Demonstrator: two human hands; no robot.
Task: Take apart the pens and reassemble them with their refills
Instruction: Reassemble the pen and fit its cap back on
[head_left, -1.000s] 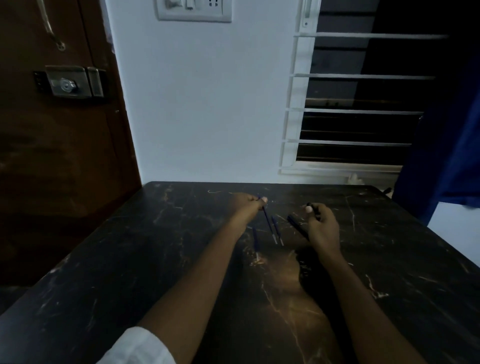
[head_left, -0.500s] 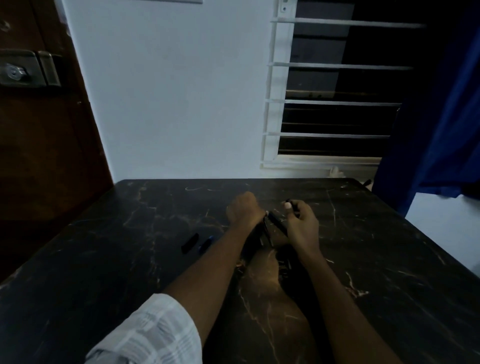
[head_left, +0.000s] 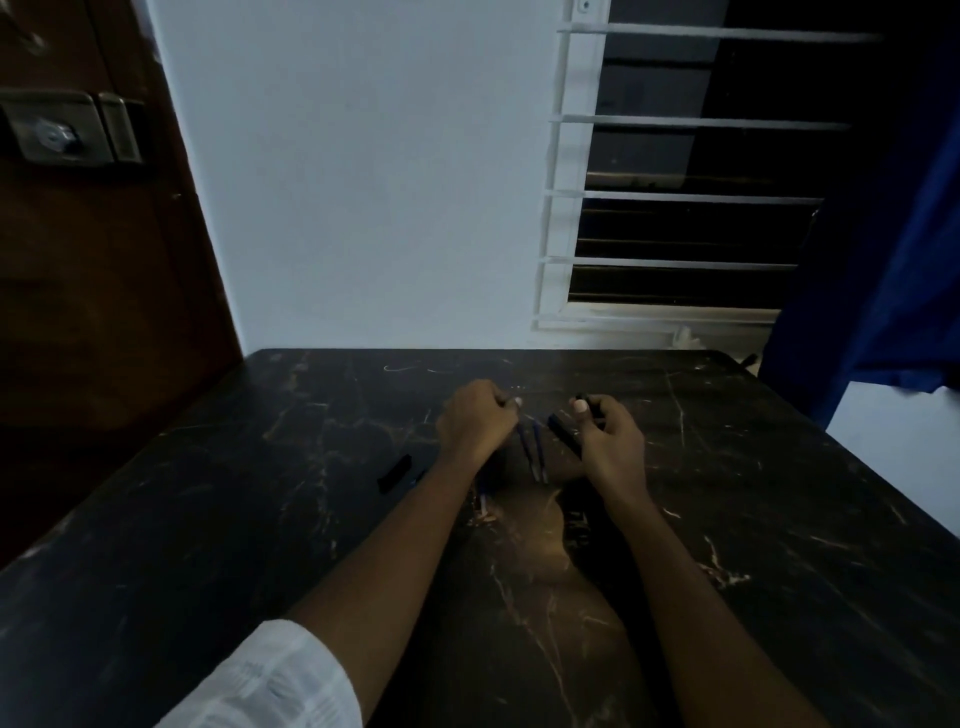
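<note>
Both hands hover over a dark marble table (head_left: 779, 519). My left hand (head_left: 475, 418) pinches the top of a thin blue refill (head_left: 527, 449), which hangs down toward the table. A second blue refill (head_left: 538, 447) lies right beside it; whether the left hand holds it too is unclear. My right hand (head_left: 608, 436) is closed around a black pen barrel (head_left: 563, 435) that points down-left toward the refills. Another blue pen part (head_left: 483, 491) lies under my left wrist, partly hidden.
A black pen cap (head_left: 395, 473) lies on the table left of my left forearm. A wooden door (head_left: 93, 260) stands at the left, a barred window (head_left: 675, 208) and a blue curtain (head_left: 883, 260) at the back right.
My hands, close together half a second ago, have drawn apart. The refill now hangs from the left hand, separate from the barrel in the right.
</note>
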